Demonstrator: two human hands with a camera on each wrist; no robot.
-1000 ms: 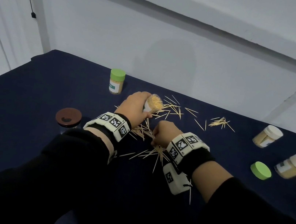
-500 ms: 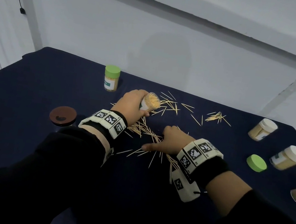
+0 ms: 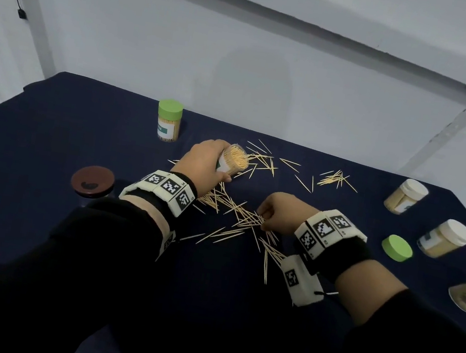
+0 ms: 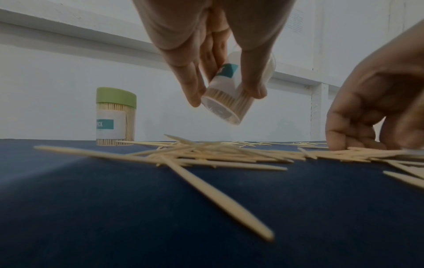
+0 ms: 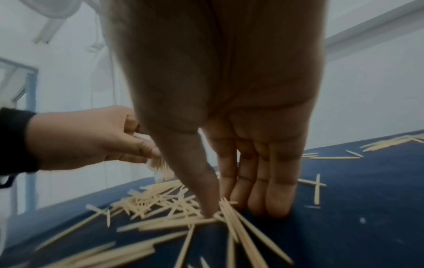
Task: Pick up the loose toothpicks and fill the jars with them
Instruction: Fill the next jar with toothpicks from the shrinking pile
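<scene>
Right hand [image 3: 279, 212], flat half a second ago, now pinching pale wooden toothpicks [image 3: 245, 219] for the open clear plastic jar [image 3: 232, 162] gripped far-left by left hand [image 3: 203, 163].

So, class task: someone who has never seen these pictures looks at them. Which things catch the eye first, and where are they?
Pale loose toothpicks lie strewn over the middle of the dark blue table. The left hand grips a tilted open jar, packed with toothpicks, above them, while the right hand pinches a bunch from the pile. A green-lidded jar stands upright behind, and a loose green lid lies at the right.
</scene>
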